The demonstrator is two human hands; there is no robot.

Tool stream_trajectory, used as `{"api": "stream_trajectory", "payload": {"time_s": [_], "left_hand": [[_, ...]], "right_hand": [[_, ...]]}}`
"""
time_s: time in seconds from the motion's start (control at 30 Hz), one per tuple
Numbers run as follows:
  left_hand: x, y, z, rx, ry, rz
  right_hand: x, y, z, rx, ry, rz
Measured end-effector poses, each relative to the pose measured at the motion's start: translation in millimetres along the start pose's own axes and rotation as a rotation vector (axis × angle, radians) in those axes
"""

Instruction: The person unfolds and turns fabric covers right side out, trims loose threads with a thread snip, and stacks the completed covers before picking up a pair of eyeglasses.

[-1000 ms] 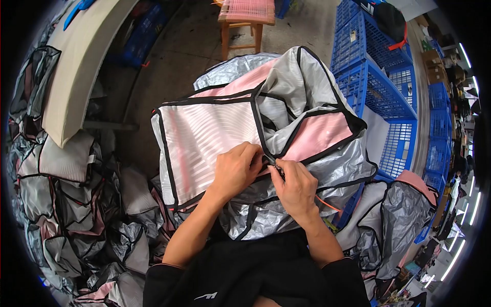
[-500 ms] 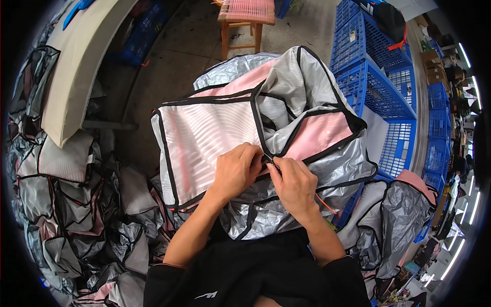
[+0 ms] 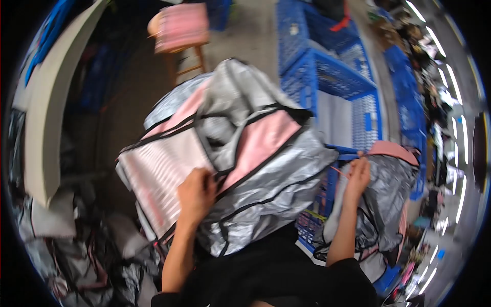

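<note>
A pink-and-white striped fabric piece with silver lining and black edging (image 3: 266,146) lies across my lap. My left hand (image 3: 197,194) has its fingers closed on the black edging near the striped panel's corner. Well to the right, my right hand (image 3: 359,171) is closed beside the blue crates, its fingers blurred. A thin orange-red strand (image 3: 338,171) runs close to it; whether the fingers hold the strand or something else is too small to make out.
Blue crates (image 3: 345,77) stand at the right, with a silver-and-pink bag (image 3: 391,189) below them. A wooden stool with a pink top (image 3: 183,28) is ahead. At left are a pale table edge (image 3: 48,112) and heaped grey fabric pieces (image 3: 76,261).
My right hand has left the edging and moved far right. My left hand stays at the seam. The view has turned right, so the fabric sits further left and tilted.
</note>
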State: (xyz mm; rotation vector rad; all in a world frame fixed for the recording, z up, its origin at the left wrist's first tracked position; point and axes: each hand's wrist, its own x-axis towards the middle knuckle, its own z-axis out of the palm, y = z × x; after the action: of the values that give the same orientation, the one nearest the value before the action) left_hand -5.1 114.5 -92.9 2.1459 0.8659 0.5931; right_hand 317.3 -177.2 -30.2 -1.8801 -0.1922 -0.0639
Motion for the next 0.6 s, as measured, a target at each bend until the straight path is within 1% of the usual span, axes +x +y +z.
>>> {"api": "stream_trajectory", "payload": {"time_s": [0.07, 0.13, 0.2, 0.23, 0.27, 0.33, 0.37, 0.4, 0.47, 0.5, 0.53, 0.6], "left_hand": [[1, 3, -3, 0.033, 0.006, -0.004], [1, 2, -4, 0.034, 0.008, 0.021], [2, 2, -2, 0.039, 0.021, 0.031], [3, 2, -2, 0.047, 0.007, 0.028], [4, 3, -3, 0.059, -0.006, 0.023], [5, 4, -2, 0.08, 0.025, 0.069], [5, 5, -3, 0.069, 0.024, 0.058], [4, 6, -3, 0.058, 0.022, 0.044], [4, 5, -2, 0.073, 0.049, 0.066], [3, 5, -1, 0.079, 0.045, 0.058], [1, 5, -1, 0.083, 0.037, 0.048], [-1, 5, -1, 0.087, 0.037, 0.04]], "right_hand": [[28, 71, -36, -0.197, 0.047, 0.048], [43, 131, -46, -0.391, 0.065, 0.09], [58, 197, -43, -0.731, 0.139, -0.353], [63, 217, -41, -0.89, 0.197, -0.309], [66, 220, -38, -0.878, 0.208, -0.309], [73, 232, -30, -0.802, 0.305, 0.109], [75, 236, -32, -0.925, 0.304, 0.204], [77, 259, -40, -0.913, 0.302, 0.203], [83, 302, -48, -0.972, 0.248, 0.327], [77, 279, -41, -0.904, 0.288, 0.369], [79, 281, -40, -0.901, 0.283, 0.367], [81, 287, -47, -0.901, 0.271, 0.296]]}}
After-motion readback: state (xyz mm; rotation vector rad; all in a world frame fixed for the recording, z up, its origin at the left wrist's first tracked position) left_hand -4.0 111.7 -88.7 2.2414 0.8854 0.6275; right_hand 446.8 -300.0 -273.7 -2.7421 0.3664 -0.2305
